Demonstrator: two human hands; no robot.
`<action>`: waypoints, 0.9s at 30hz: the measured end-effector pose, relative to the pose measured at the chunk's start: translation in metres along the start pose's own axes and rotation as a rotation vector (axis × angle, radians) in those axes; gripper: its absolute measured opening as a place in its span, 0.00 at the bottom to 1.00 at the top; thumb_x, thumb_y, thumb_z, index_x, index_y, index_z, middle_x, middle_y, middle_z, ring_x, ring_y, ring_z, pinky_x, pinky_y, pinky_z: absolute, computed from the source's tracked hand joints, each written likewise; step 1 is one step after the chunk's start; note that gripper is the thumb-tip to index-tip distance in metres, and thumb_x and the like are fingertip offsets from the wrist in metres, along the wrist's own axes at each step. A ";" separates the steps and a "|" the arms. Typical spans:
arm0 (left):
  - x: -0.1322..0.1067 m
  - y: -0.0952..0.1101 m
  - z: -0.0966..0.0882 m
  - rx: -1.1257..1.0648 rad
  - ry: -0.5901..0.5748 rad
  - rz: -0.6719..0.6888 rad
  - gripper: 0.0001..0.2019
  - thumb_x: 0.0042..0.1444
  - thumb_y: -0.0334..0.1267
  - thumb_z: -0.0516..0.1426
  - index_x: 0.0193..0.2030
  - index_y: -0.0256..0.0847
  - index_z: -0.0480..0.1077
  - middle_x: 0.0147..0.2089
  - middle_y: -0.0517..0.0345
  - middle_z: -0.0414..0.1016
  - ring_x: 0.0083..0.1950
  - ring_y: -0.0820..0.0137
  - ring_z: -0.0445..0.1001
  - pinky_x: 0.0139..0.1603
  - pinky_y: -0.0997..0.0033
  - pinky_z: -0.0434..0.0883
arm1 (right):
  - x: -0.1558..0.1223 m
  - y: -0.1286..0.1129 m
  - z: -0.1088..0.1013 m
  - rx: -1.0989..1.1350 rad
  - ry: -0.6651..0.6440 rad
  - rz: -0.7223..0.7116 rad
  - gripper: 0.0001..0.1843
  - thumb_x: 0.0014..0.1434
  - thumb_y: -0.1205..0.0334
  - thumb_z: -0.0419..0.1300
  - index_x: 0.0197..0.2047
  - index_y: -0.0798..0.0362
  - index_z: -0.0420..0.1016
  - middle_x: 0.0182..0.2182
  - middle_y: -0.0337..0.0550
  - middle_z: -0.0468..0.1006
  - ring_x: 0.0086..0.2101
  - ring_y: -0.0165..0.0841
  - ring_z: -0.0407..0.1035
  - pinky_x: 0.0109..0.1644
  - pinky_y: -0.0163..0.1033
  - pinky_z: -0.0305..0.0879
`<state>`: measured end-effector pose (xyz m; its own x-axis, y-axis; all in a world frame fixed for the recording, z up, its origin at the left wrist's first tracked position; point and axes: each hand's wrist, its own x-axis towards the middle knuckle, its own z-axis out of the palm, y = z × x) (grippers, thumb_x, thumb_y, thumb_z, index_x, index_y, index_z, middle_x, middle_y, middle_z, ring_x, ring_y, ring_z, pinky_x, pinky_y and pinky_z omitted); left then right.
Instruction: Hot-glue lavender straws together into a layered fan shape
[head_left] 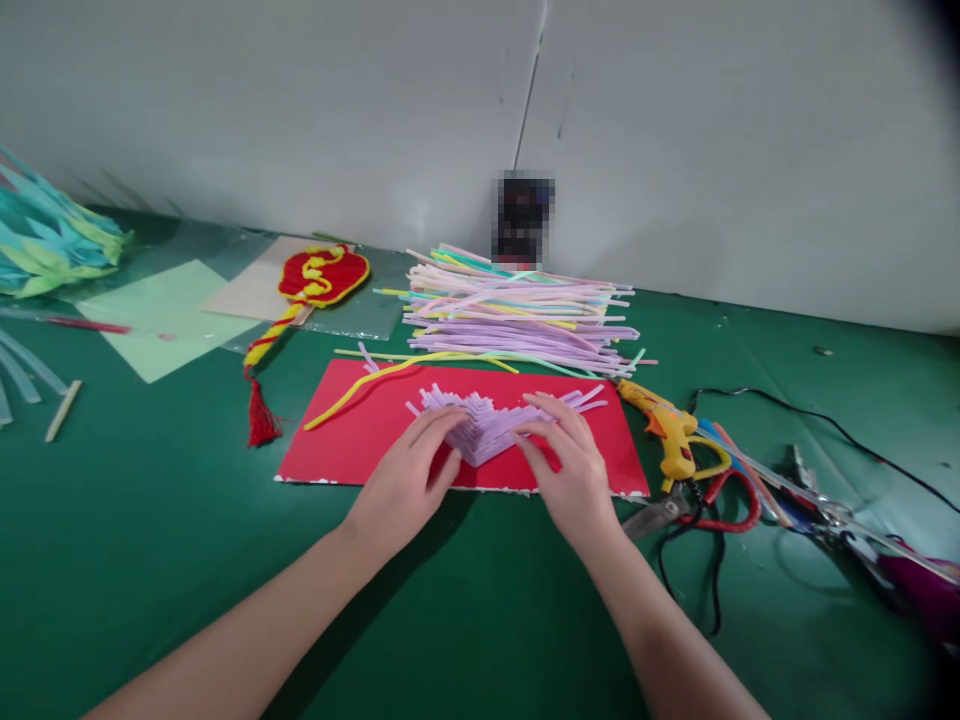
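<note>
Lavender pipe cleaners (480,440), bent into nested V shapes, lie together on a red board (360,450). Their point faces me, and their trimmed ends spread toward the wall. My left hand (409,465) grips the left arm of this V, fingers on top and thumb on the near side. On the right arm, my right hand (566,465) pinches the strands between thumb and fingers. Fingertips cover part of both sides. A yellow pipe cleaner (360,385) runs across the board's left part.
Behind the board lies a pile of pastel pipe cleaners (517,310). A yellow glue gun (671,430) and red-handled scissors (731,505) lie to the right, with a black cord. At left are a red-and-yellow fan (322,275) with tassel and a pale green sheet (165,310).
</note>
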<state>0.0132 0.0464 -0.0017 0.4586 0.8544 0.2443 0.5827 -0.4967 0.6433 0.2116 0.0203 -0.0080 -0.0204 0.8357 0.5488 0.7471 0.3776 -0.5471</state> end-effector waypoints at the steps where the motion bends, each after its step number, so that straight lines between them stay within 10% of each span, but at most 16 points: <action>1: 0.000 0.000 -0.001 -0.001 0.034 -0.013 0.16 0.62 0.32 0.47 0.57 0.43 0.61 0.59 0.51 0.66 0.61 0.64 0.64 0.60 0.56 0.65 | 0.001 0.002 -0.003 -0.007 0.046 0.030 0.07 0.61 0.65 0.54 0.38 0.49 0.73 0.45 0.46 0.74 0.49 0.37 0.67 0.53 0.49 0.64; 8: 0.016 0.002 -0.015 0.037 0.108 -0.067 0.10 0.61 0.34 0.50 0.48 0.43 0.68 0.49 0.53 0.72 0.52 0.65 0.70 0.54 0.59 0.69 | 0.003 0.010 -0.016 -0.072 0.216 0.122 0.05 0.60 0.64 0.56 0.37 0.52 0.73 0.32 0.43 0.75 0.35 0.34 0.67 0.43 0.41 0.65; 17: 0.106 0.024 -0.031 0.195 -0.415 -0.035 0.08 0.56 0.37 0.55 0.40 0.40 0.74 0.43 0.54 0.78 0.44 0.66 0.74 0.44 0.69 0.67 | 0.013 0.018 -0.042 -0.169 0.349 0.197 0.09 0.61 0.59 0.54 0.36 0.53 0.73 0.30 0.43 0.73 0.31 0.33 0.65 0.40 0.40 0.63; 27: 0.120 0.016 -0.024 0.246 -0.518 -0.062 0.14 0.56 0.29 0.49 0.39 0.40 0.76 0.41 0.55 0.79 0.40 0.69 0.75 0.37 0.75 0.65 | 0.003 0.035 -0.047 -0.110 0.361 0.414 0.14 0.58 0.53 0.54 0.35 0.54 0.75 0.26 0.42 0.71 0.26 0.31 0.62 0.33 0.39 0.62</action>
<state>0.0613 0.1443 0.0557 0.6510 0.7278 -0.2156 0.7296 -0.5215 0.4425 0.2689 0.0172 0.0044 0.5037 0.7083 0.4946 0.7096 -0.0127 -0.7045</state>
